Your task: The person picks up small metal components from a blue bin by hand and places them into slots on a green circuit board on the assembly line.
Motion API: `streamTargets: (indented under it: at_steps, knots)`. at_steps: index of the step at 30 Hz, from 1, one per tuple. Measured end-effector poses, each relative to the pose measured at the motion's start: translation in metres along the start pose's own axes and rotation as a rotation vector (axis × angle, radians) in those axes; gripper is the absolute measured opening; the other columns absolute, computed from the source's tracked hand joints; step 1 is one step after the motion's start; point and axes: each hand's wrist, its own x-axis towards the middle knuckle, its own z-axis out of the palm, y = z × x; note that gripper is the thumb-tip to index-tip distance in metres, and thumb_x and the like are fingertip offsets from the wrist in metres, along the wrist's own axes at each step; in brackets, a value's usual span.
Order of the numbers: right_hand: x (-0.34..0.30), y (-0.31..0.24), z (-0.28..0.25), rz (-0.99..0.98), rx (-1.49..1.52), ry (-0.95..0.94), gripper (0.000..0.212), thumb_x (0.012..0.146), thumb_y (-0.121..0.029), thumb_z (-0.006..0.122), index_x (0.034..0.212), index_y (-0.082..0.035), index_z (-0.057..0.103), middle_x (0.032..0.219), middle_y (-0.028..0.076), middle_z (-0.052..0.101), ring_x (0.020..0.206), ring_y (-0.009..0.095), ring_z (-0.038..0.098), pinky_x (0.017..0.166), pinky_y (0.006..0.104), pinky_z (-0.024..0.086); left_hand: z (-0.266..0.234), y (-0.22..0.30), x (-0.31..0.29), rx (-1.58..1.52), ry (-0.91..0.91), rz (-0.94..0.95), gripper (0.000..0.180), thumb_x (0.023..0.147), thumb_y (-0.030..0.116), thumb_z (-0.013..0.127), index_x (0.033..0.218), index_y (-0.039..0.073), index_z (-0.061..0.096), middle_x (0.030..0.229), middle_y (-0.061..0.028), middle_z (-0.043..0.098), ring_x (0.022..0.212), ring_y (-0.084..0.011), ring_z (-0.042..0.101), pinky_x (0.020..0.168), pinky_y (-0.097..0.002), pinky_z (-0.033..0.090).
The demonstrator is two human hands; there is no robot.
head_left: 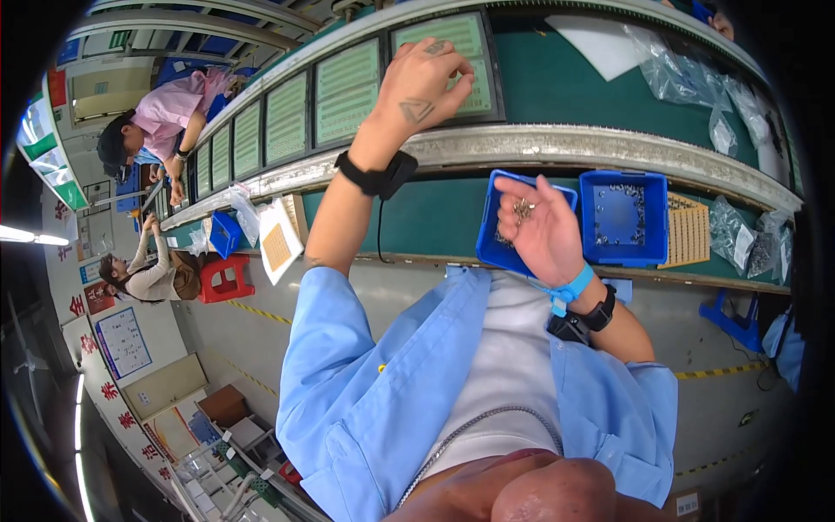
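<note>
My left hand (424, 87) is over the nearest of the green circuit-board panels (348, 76), palm down with fingers bent. Its fingertips are closed toward the panel, and whatever they pinch is hidden. Black frames surround these panels, which form a row along the conveyor. My right hand (546, 228) is turned palm up above the left one of two blue bins (490, 248). A small heap of tiny metal parts (523, 210) rests at its cupped fingers. Beside it, the other blue bin (639, 254) contains scattered small metal parts.
A metal rail (539, 139) runs between the conveyor and my bench. Right of the bins are a tan perforated sheet (687, 230) and clear plastic bags (735, 233). White foam (596, 43) lies on the conveyor. Two people work at the left, near a red stool (224, 278).
</note>
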Motion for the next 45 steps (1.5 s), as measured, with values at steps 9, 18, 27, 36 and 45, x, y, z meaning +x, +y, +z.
streamTargets:
  at_steps: [9, 18, 27, 36, 45]
  knots:
    - [0.024, -0.002, -0.002, -0.038, 0.191, 0.019, 0.087, 0.11, -0.062, 0.029, 0.156, 0.011, 0.034, 0.155, 0.022, 0.05, 0.142, 0.032, 0.05, 0.121, 0.0434, 0.037, -0.009, 0.082, -0.073, -0.271, -0.092, 0.059, 0.015, 0.077, 0.012, 0.082, 0.091, 0.01, 0.076, 0.088, -0.0025, 0.066, 0.088, -0.0242, 0.063, 0.081, -0.0398, 0.049]
    - [0.027, 0.002, -0.01, -0.002, 0.145, -0.072, 0.092, 0.107, -0.069, 0.023, 0.158, 0.007, 0.035, 0.154, 0.019, 0.051, 0.143, 0.029, 0.048, 0.122, 0.0436, 0.034, 0.014, 0.11, -0.095, -0.344, -0.052, 0.084, 0.02, 0.074, 0.013, 0.084, 0.093, 0.011, 0.076, 0.093, -0.0013, 0.066, 0.092, -0.0253, 0.064, 0.084, -0.0402, 0.049]
    - [0.023, 0.004, -0.008, -0.05, 0.106, -0.05, 0.077, 0.112, -0.057, 0.026, 0.149, 0.006, 0.048, 0.143, 0.016, 0.06, 0.132, 0.026, 0.057, 0.116, 0.0402, 0.042, 0.021, 0.112, -0.091, -0.323, -0.019, 0.063, 0.016, 0.076, 0.011, 0.081, 0.092, 0.01, 0.076, 0.089, -0.0016, 0.066, 0.09, -0.0232, 0.064, 0.084, -0.038, 0.048]
    - [0.018, 0.004, -0.008, -0.023, -0.15, 0.059, 0.041, 0.114, -0.032, 0.042, 0.124, 0.003, 0.063, 0.101, 0.005, 0.068, 0.084, 0.013, 0.063, 0.077, 0.0296, 0.052, 0.008, 0.101, -0.092, -0.483, 0.035, -0.148, 0.013, 0.078, 0.004, 0.078, 0.091, 0.009, 0.078, 0.084, -0.0037, 0.066, 0.084, -0.0223, 0.063, 0.08, -0.0364, 0.048]
    - [0.022, 0.015, 0.007, -0.015, -0.156, 0.115, 0.02, 0.112, -0.018, 0.051, 0.104, -0.004, 0.062, 0.072, -0.006, 0.04, 0.061, 0.004, 0.033, 0.054, 0.0218, 0.032, -0.005, 0.098, -0.096, -0.512, 0.097, -0.207, 0.015, 0.077, 0.005, 0.082, 0.091, 0.009, 0.078, 0.085, -0.0031, 0.066, 0.082, -0.0227, 0.063, 0.079, -0.0364, 0.049]
